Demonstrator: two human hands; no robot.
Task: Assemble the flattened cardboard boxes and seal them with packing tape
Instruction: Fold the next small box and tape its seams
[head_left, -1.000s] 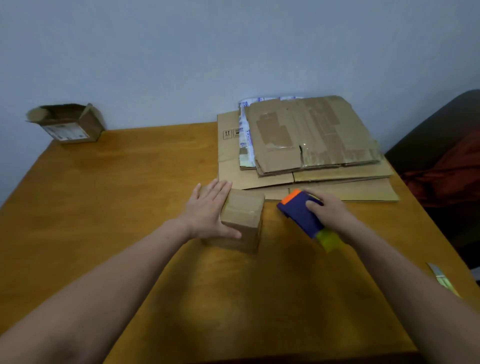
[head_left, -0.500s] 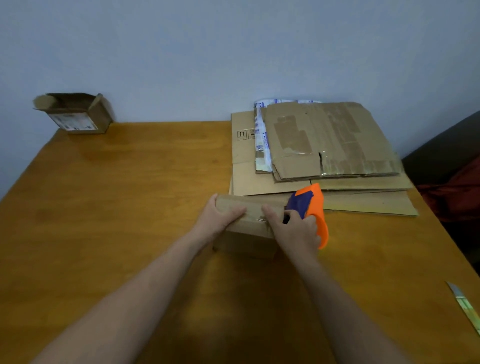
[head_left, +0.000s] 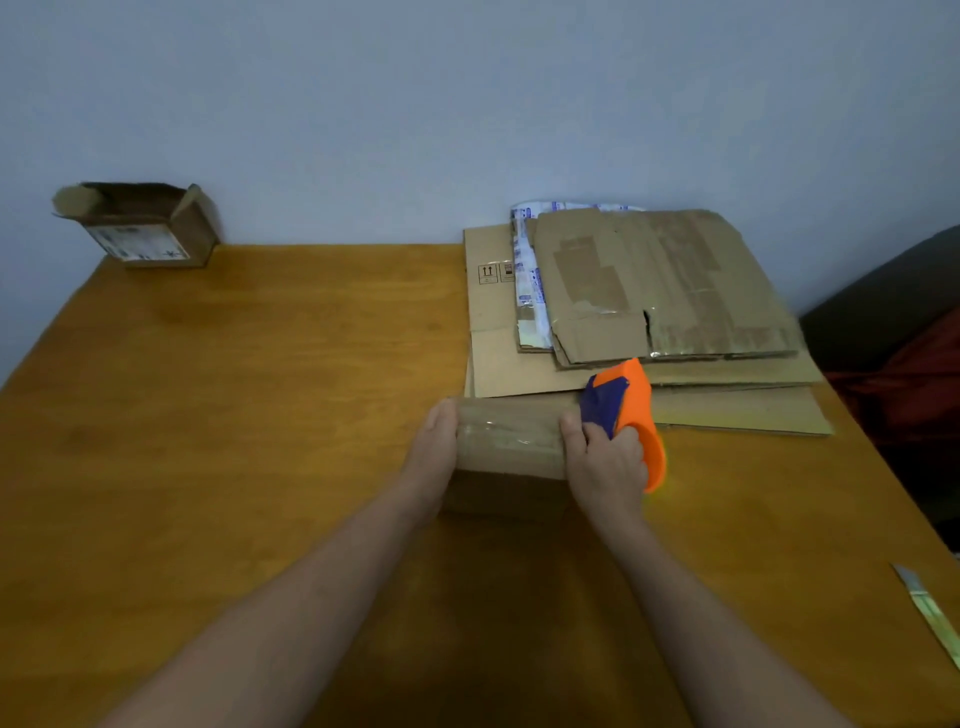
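Left hand (head_left: 431, 452) clasps box (head_left: 511, 441) end, fingers hidden; right hand (head_left: 605, 467) grips dispenser (head_left: 631, 410). Knife (head_left: 930, 608) cut off right. Wood table (head_left: 260, 389), pale wall (head_left: 467, 104).

one wide-angle view from a camera on the person's head, facing forward and down across the desk (head_left: 260, 415). both forearms rise from the bottom edge to the left hand (head_left: 434, 452) and right hand (head_left: 605, 467), close under the lens at mid-frame. the far wall (head_left: 467, 104) fills the top third.
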